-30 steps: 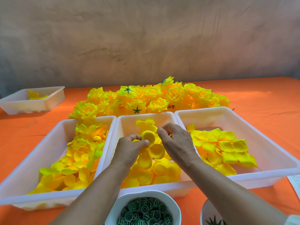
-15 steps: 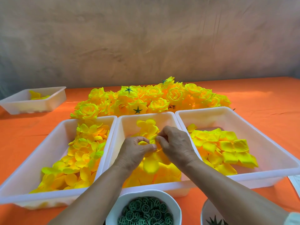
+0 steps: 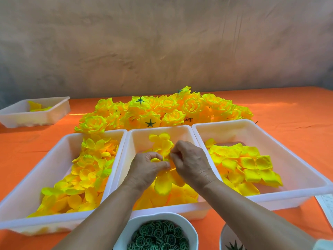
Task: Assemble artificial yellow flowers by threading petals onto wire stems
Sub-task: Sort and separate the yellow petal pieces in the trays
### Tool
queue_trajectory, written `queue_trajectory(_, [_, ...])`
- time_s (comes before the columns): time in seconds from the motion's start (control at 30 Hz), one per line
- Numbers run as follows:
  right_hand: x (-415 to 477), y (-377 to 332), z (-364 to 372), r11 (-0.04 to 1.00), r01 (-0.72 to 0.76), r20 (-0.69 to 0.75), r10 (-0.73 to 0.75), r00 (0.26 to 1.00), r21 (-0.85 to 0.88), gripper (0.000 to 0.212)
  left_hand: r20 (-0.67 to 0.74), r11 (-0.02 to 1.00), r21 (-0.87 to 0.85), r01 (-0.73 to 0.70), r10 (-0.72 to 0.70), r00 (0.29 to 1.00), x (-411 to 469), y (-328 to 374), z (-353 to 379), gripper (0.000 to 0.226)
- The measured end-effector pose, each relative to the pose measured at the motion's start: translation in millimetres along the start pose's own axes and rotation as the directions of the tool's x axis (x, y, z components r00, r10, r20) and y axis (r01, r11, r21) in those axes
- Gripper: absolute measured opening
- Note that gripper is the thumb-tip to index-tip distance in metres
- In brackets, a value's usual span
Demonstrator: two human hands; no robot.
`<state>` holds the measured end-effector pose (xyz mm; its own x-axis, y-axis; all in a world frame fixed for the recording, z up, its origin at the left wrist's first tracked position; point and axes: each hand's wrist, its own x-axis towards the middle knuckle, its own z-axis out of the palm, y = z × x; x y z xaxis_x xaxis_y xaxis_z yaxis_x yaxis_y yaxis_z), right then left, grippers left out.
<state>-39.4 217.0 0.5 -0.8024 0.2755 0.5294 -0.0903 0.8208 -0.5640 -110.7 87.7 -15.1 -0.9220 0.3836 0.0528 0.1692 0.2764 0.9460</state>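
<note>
Seen from your head camera, your left hand [image 3: 147, 168] and your right hand [image 3: 192, 165] meet over the middle white plastic tray [image 3: 140, 141]. Your left hand's fingers are curled in, with thumb and forefinger pinching a bunch of yellow fabric petals [image 3: 163, 184]. One long petal of it hangs down below your knuckles, above the loose petals lying in that tray. Your right hand is curled too, its fingertips [image 3: 172, 156] closed on the top of the same bunch and touching your left fingertips. You cannot make out a wire stem between them.

The left white plastic tray [image 3: 59, 159] touches the middle one and holds rounded, cupped yellow petals. The right white plastic tray [image 3: 288, 159] sits against the other side and holds squarer, flat yellow petals.

Just behind the three trays a heap of finished yellow fabric roses [image 3: 162, 112] lies on the orange tablecloth [image 3: 288, 109], some turned over so that a green star-shaped calyx [image 3: 150, 123] shows. Well apart at the far left stands a small white plastic tray [image 3: 36, 120] with a few yellow petals in it.

Near you, a white round bowl [image 3: 156, 216] holds green plastic rings [image 3: 158, 235]. Beside it on the right, a second white bowl [image 3: 224, 235] shows green spiky pieces [image 3: 234, 247] at the frame's edge.
</note>
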Motion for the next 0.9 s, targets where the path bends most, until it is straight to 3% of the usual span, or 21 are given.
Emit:
queue_trajectory(0.13, [-5,-2,3,0.990,0.137,0.110,-0.138,0.984,0.019,0.005,-0.093,0.999,-0.031,0.026,-0.028,0.995,4,-2,-1,0.020])
queue_trajectory(0.23, [3,4,0,0.999,-0.033,-0.033,0.034,0.999,0.032,0.009,0.028,0.995,-0.100,0.027,-0.025,0.999,2,-2,0,0.018])
queue_trajectory(0.3, [5,5,-1,0.989,-0.116,-0.081,0.123,0.989,0.088,0.013,0.003,0.982,-0.179,0.059,-0.060,0.998,4,0,1,0.011])
queue_trajectory(0.43, [9,7,-4,0.908,-0.329,-0.024,0.347,0.938,0.258,0.032,-0.017,0.918,-0.362,0.159,-0.178,0.984,7,0,-2,0.017])
queue_trajectory(0.5, [10,7,-6,0.895,-0.345,0.020,0.354,0.935,0.282,0.039,0.016,0.898,-0.399,0.182,-0.192,0.981,6,0,-3,0.021])
queue_trajectory(0.6, [6,2,-4,0.915,-0.327,0.114,0.308,0.945,0.236,0.029,0.061,0.890,-0.417,0.186,-0.177,0.982,5,2,-3,0.013])
queue_trajectory(0.73, [4,5,2,0.938,-0.299,0.171,0.271,0.947,0.174,0.023,0.094,0.836,-0.496,0.232,-0.214,0.972,5,2,-4,0.030])
queue_trajectory(0.9, [8,10,-3,0.844,-0.337,0.045,0.351,0.935,0.417,0.013,0.141,0.784,-0.554,0.279,-0.242,0.960,5,6,-8,0.035])
